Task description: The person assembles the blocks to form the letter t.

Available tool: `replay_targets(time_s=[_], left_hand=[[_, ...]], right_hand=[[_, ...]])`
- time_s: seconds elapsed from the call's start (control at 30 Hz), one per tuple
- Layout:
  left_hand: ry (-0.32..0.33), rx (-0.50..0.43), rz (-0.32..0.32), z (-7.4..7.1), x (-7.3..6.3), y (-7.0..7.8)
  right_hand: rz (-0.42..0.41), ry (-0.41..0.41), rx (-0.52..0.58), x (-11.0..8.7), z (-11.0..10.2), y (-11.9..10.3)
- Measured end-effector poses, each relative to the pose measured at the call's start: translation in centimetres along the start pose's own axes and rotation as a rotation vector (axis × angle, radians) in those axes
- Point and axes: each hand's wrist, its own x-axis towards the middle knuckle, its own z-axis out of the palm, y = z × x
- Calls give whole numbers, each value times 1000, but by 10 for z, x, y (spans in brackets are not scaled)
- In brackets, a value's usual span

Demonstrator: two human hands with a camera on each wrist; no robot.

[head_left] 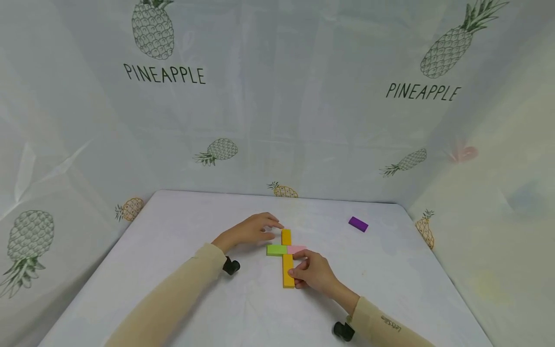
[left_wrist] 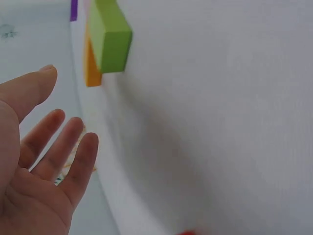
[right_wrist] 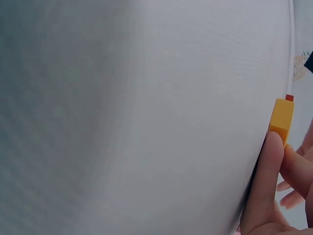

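On the white table several blocks form a cross. A green block [head_left: 276,250] lies on its left and a pink block [head_left: 297,249] on its right, partly behind my right fingers. One yellow block [head_left: 286,236] is at the far end, another yellow block [head_left: 288,277] at the near end. My right hand [head_left: 316,273] pinches the near yellow block between thumb and fingers; its end shows in the right wrist view. My left hand [head_left: 253,229] is beside the far yellow block, index fingertip close to its corner; whether it touches is unclear. Its fingers are spread, holding nothing.
A purple block [head_left: 358,224] lies apart at the table's far right. The table's far edge [head_left: 217,193] meets a hanging pineapple-print sheet [head_left: 277,96]. Each wrist carries a small black camera, such as the left wrist camera [head_left: 231,266].
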Motion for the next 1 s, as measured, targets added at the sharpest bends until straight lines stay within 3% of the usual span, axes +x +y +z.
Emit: replay_targets(time_s=[0.17, 0.47, 0.7, 1.0], left_hand=[[42, 24, 18, -20, -17, 0], [101, 71, -86, -47, -63, -15], [70, 38, -139, -51, -96, -32], [19, 28, -84, -49, -114, -43]], right_hand=[[-15, 2, 10, -1, 0, 0], [-48, -7, 4, 0, 0, 1], [-36, -1, 2, -2, 0, 0], [-34, 1, 9, -4, 1, -5]])
